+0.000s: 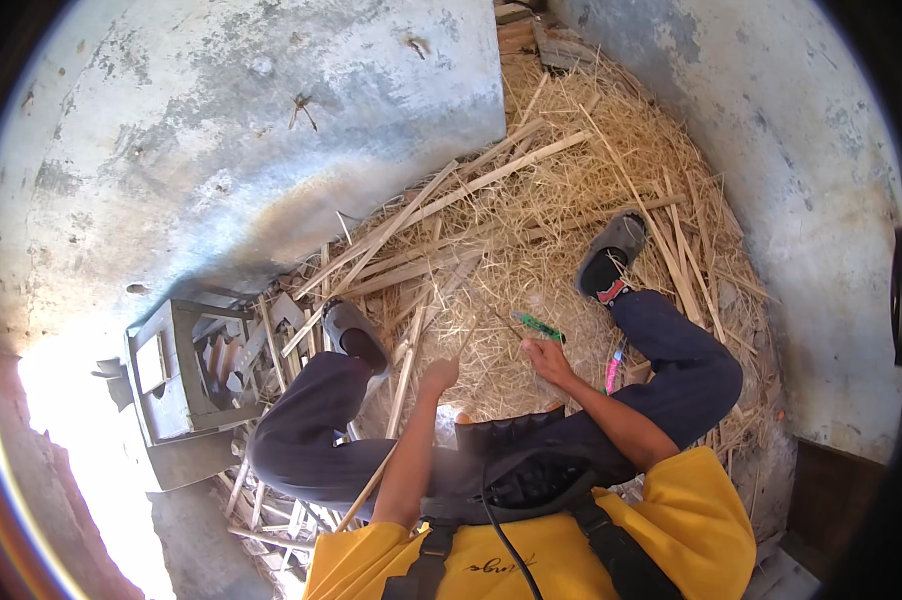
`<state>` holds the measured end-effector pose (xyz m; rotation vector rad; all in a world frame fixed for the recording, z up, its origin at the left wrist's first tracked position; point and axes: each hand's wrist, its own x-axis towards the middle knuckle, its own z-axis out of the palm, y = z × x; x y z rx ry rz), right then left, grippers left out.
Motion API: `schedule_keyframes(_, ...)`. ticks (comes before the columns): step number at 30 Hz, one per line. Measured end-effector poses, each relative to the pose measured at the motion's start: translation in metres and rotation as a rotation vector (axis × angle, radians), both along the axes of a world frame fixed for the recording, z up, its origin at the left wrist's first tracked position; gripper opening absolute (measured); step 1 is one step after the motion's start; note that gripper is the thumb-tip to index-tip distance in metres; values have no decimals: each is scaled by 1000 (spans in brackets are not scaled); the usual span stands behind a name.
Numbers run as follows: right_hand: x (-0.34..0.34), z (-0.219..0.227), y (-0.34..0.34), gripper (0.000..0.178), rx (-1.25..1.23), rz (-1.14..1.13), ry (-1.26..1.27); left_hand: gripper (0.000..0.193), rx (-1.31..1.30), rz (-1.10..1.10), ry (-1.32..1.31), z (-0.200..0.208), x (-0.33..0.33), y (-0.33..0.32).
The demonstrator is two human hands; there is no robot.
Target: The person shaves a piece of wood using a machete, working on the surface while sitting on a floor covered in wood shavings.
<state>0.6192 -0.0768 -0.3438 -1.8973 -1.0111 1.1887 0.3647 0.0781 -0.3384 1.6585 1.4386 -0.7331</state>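
Observation:
My left hand (439, 376) is closed, knuckles up, in front of my lap. A thin pale wooden strip (467, 340) slants up and to the right out of its grip. Opposite it, my right hand (546, 358) is closed on a slim dark tool like a knife blade (507, 323), which points up and left toward the strip. The tool's handle is hidden in the fist. The strip and the tool appear apart, their far ends hard to make out against the straw. Just beyond my right hand lies a small green object (539, 326) of unclear kind.
Pale shavings (571, 260) cover the ground between my shod feet. Long wooden slats (501, 175) lie crosswise ahead. A battered wooden box frame (186, 370) stands at the left, near bright light. A pink and blue item (612, 370) lies by my right leg. Worn walls (751, 120) stand close.

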Motion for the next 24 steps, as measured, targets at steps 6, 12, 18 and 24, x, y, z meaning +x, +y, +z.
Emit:
schedule_keyframes(6, 10, -20, -26, 65, -400, 161, -139, 69, 102, -23, 2, -8, 0, -1)
schedule_keyframes(12, 2, 3, -2, 63, -97, 130, -57, 67, -10, 84, -16, 8, 2, -4)
schedule_keyframes(18, 15, -30, -35, 69, -385, 165, -91, 69, 85, -17, -18, -13, 2, -7)
schedule_keyframes(24, 20, -8, -19, 73, -315, 200, -313, 69, 6, 13, -24, 4, 0, 0)
